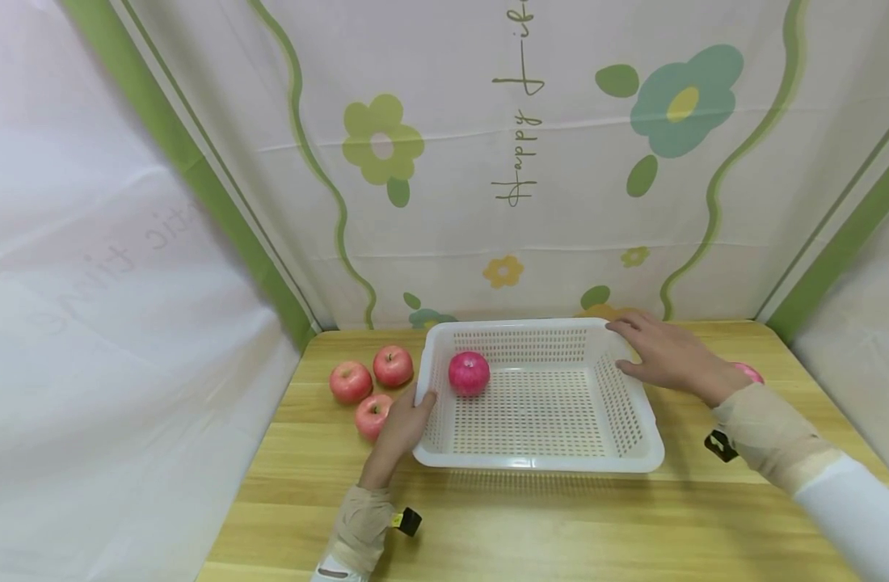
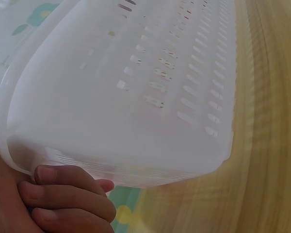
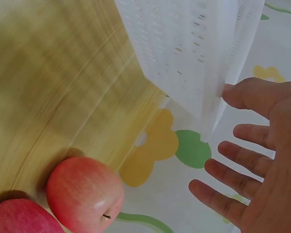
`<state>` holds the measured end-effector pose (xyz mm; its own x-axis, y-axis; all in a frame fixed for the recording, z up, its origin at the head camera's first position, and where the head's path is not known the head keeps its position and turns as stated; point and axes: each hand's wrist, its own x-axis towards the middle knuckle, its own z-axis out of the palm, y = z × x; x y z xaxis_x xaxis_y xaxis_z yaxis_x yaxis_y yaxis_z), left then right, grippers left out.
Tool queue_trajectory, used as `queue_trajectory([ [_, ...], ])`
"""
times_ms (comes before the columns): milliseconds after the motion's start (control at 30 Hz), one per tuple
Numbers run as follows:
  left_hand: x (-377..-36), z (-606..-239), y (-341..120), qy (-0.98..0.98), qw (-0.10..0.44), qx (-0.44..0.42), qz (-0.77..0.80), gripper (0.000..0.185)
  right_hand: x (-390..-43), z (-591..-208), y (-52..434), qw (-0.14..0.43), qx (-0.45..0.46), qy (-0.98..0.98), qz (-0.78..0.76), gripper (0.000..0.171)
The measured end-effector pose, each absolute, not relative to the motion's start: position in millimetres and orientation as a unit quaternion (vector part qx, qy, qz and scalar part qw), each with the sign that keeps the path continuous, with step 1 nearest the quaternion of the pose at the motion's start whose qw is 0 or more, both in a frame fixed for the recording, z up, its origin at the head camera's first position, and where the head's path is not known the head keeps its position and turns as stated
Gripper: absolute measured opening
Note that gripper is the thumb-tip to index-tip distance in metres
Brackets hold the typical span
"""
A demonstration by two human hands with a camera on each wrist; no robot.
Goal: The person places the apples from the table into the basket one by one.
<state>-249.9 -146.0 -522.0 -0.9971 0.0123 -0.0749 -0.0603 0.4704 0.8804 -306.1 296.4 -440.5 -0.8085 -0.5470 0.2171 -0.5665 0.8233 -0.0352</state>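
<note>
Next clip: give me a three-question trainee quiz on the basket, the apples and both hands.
1. True or false: the white basket holds three apples.
2. Which hand grips the basket's rim? A) left hand B) right hand C) neither
3. Fill in: the group of three apples lies on the wooden table, on the person's ____ side of the basket.

Key
1. False: only one apple lies inside.
2. A: its fingers curl round the rim; the right hand's fingers are spread at the far corner.
3. left
</note>
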Motion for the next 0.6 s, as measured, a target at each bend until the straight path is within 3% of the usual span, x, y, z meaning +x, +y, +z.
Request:
queue_trajectory([
  [600,-249,-520,-145,0.856,0.035,-0.022,0.515,0.051,-315,-442,329,0.019,0.217,-0.975,0.051,0.062],
])
